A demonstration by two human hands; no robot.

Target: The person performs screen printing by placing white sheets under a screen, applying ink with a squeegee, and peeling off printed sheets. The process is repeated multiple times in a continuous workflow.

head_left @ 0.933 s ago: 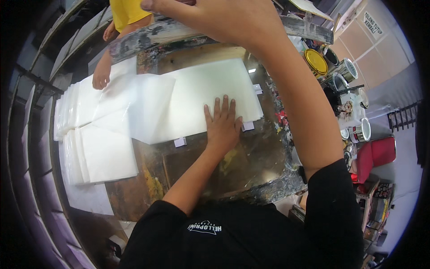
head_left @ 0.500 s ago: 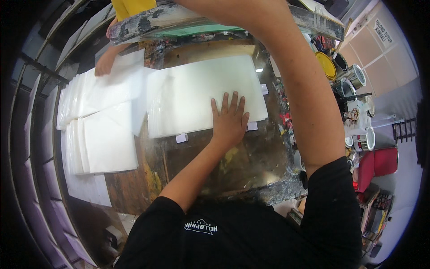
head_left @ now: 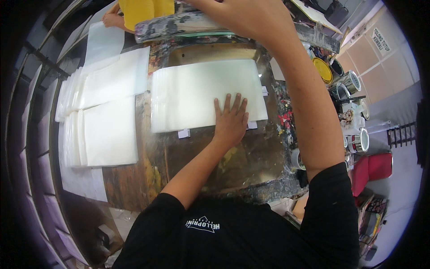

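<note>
My left hand (head_left: pixel 230 123) lies flat with its fingers spread, pressing on the lower right part of a stack of milky plastic bags (head_left: pixel 183 94). Small folded white paper tabs (head_left: pixel 183 133) sit along the stack's near and right edges. Across the top, a paint-smeared screen frame (head_left: pixel 179 28) is raised over the far side of the table. My right arm reaches up to it, and the right hand (head_left: pixel 246 13) overlaps the frame at the picture's upper edge; its fingers are mostly cut off, so its grip cannot be made out.
Two overlapping piles of similar bags (head_left: pixel 109 139) lie on the left of the stained table (head_left: pixel 130 184). At the far left, a co-worker in yellow holds a translucent bag (head_left: pixel 105 42). Paint cans (head_left: pixel 351 81) and a red chair (head_left: pixel 378 166) stand right; a rack (head_left: pixel 47 166) stands left.
The co-worker's hand has lifted a bag off the left pile and carried it to the far left. My left hand still rests on the stack; my right arm remains raised.
</note>
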